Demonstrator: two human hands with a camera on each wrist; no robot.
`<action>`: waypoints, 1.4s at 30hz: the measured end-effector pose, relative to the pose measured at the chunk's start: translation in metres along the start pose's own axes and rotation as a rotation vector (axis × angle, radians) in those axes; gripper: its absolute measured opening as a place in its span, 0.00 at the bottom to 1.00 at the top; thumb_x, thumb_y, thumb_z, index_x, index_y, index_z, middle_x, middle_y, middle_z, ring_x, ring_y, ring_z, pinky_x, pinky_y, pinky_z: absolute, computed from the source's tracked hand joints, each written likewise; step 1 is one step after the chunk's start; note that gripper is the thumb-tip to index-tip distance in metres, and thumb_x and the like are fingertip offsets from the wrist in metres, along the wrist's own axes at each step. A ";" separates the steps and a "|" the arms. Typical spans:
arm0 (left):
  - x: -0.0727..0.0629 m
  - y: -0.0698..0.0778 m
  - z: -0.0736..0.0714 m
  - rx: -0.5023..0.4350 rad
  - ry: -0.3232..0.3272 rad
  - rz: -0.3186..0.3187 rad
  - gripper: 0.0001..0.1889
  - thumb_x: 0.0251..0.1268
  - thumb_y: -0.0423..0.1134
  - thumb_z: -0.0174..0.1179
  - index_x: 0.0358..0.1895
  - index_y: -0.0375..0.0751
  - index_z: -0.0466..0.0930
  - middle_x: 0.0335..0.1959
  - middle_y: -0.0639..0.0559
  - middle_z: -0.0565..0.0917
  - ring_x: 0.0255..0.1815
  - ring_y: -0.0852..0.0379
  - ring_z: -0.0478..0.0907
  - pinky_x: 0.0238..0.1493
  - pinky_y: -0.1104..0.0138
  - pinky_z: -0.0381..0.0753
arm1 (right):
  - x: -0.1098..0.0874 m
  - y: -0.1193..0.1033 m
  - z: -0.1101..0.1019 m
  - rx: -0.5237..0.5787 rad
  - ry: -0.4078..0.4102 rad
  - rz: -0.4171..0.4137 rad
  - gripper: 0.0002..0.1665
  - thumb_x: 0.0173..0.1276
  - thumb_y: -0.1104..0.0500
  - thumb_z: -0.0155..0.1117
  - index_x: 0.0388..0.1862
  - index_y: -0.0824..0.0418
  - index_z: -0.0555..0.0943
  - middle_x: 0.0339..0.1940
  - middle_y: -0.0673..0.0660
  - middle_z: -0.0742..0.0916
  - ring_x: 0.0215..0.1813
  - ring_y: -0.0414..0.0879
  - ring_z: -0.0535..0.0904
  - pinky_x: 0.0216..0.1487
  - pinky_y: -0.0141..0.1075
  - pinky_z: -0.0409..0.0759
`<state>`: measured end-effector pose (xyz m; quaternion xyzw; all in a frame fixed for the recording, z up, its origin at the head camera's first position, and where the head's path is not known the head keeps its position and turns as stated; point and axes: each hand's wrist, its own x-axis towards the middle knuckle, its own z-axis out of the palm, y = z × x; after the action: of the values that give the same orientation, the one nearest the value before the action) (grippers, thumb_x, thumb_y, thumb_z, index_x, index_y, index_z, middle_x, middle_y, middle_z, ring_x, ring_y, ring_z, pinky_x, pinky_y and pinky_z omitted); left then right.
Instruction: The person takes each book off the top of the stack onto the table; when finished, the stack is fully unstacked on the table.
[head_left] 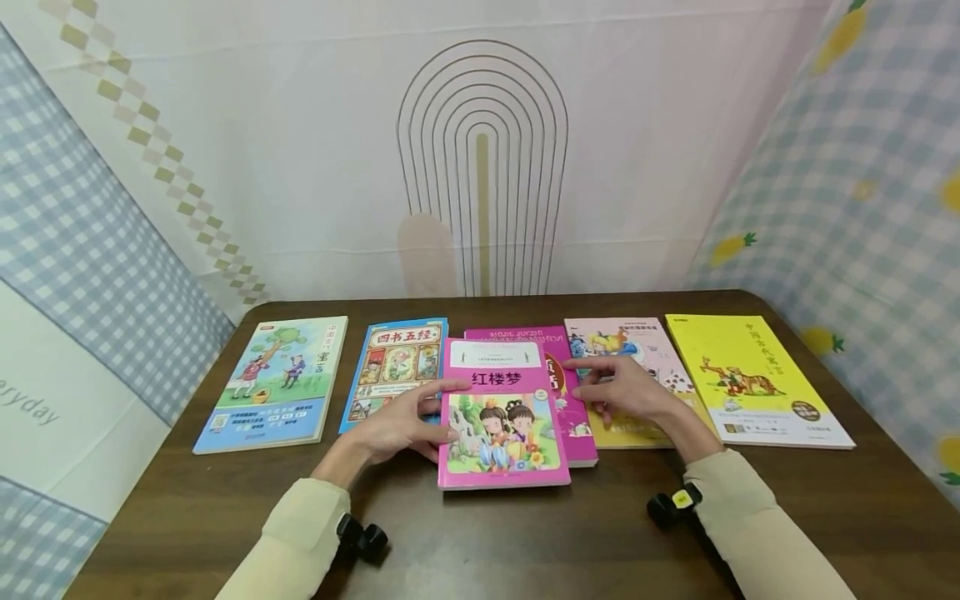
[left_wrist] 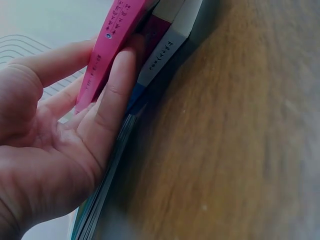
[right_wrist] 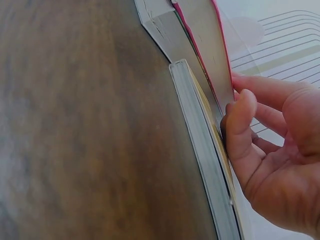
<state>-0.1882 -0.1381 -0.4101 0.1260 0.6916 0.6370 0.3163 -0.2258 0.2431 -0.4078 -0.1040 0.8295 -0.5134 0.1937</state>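
Observation:
A pink book [head_left: 504,433] with two cartoon children on its cover lies over part of a magenta book [head_left: 581,417]. My left hand [head_left: 401,425] grips its left edge; in the left wrist view, the fingers are at the pink spine [left_wrist: 102,60] and the thumb is beneath. My right hand [head_left: 622,387] is just off the pink book's right edge, over the magenta book and the pale pink book [head_left: 630,337], its index finger pointing left. In the right wrist view, the fingertips of that hand [right_wrist: 280,140] are right beside the stacked page edges [right_wrist: 207,45].
A blue-edged book [head_left: 390,367] lies left of the magenta one, with a green and blue book [head_left: 270,383] farther left. At the far right is a yellow and white book [head_left: 750,375]. All lie on a dark wooden table [head_left: 495,542] before a hanging cloth [head_left: 315,167].

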 end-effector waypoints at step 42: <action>-0.180 0.005 -0.055 -0.010 -0.019 0.239 0.42 0.73 0.20 0.56 0.86 0.46 0.54 0.70 0.46 0.82 0.54 0.47 0.89 0.56 0.56 0.90 | -0.003 0.000 -0.001 0.014 -0.017 0.041 0.36 0.76 0.55 0.70 0.80 0.55 0.72 0.35 0.62 0.88 0.24 0.46 0.84 0.29 0.39 0.89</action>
<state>-0.0839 -0.2851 -0.3557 0.2120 0.6655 0.6723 0.2454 -0.2238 0.2452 -0.4072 -0.0899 0.8260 -0.5143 0.2123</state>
